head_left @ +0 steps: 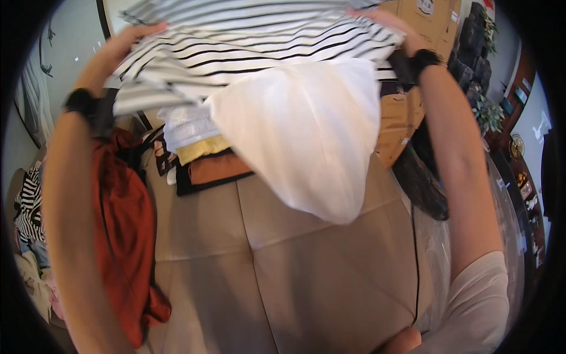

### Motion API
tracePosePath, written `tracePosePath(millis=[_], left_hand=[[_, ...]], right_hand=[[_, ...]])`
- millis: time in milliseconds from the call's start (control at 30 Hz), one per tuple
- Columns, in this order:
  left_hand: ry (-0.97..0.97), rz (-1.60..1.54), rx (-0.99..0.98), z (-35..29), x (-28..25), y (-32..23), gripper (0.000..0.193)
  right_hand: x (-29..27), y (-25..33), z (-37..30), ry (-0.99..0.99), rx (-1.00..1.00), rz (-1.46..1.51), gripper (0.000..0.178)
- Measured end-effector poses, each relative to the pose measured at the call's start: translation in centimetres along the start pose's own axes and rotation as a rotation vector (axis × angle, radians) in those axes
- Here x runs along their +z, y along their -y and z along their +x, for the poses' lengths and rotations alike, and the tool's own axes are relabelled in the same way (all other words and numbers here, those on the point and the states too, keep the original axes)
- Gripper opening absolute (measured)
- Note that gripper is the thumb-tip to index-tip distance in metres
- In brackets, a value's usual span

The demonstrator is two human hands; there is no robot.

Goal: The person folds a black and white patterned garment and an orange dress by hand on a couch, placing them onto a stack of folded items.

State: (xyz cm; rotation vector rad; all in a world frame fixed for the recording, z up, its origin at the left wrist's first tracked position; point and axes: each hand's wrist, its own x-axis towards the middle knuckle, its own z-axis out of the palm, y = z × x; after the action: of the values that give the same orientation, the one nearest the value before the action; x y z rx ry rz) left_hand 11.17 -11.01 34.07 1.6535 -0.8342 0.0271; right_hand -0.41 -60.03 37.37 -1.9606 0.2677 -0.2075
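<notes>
A white hooded top with black stripes (253,50) is stretched out in the air between my two hands. Its plain white hood (312,130) hangs down toward me over a beige padded seat (324,265). My left hand (132,40) is closed on the garment's upper left edge. At the upper right my right hand (394,26) grips the other side, its fingers partly hidden and blurred. Behind the hood, partly covered, sits a stack of folded clothes (206,147) in white, yellow, brown and black. Black bands circle both wrists.
A rust-red garment (124,230) lies along the seat's left side, beyond which is a loose clothes pile (29,206). Cardboard boxes (433,29) stand at the back right. Clear plastic (436,259) and a thin black cord (414,265) run down the right side.
</notes>
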Motion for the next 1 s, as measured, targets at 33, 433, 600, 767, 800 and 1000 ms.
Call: tracePosePath(millis=[33, 433, 600, 767, 800, 1000], left_hand=[[-0.021, 0.017, 0.004, 1.8, -1.5, 5.6, 0.025], [0.008, -0.291, -0.045, 4.5, -1.2, 20.8, 0.035], [0.108, -0.219, -0.503, 7.5, -0.2, 15.7, 0.034], [0.084, -0.155, -0.622, 6.2, -1.6, 15.4, 0.032], [0.024, -0.087, -0.577, 6.4, -1.1, 16.1, 0.035], [-0.502, 0.814, 0.128, -0.4, -0.6, 15.7, 0.028]], right_hand=[[1.2, -4.6, 4.5, -0.13, -0.15, -0.131, 0.045], [6.9, -14.6, 9.5, 0.054, 0.029, 0.226, 0.032], [5.1, -13.4, 7.3, -0.015, 0.054, 0.21, 0.025], [4.9, -14.1, 6.0, -0.133, 0.049, 0.318, 0.024], [4.3, -14.4, 5.4, -0.177, 0.031, 0.248, 0.028], [6.9, -14.1, 1.2, -0.526, -0.255, -0.358, 0.053]])
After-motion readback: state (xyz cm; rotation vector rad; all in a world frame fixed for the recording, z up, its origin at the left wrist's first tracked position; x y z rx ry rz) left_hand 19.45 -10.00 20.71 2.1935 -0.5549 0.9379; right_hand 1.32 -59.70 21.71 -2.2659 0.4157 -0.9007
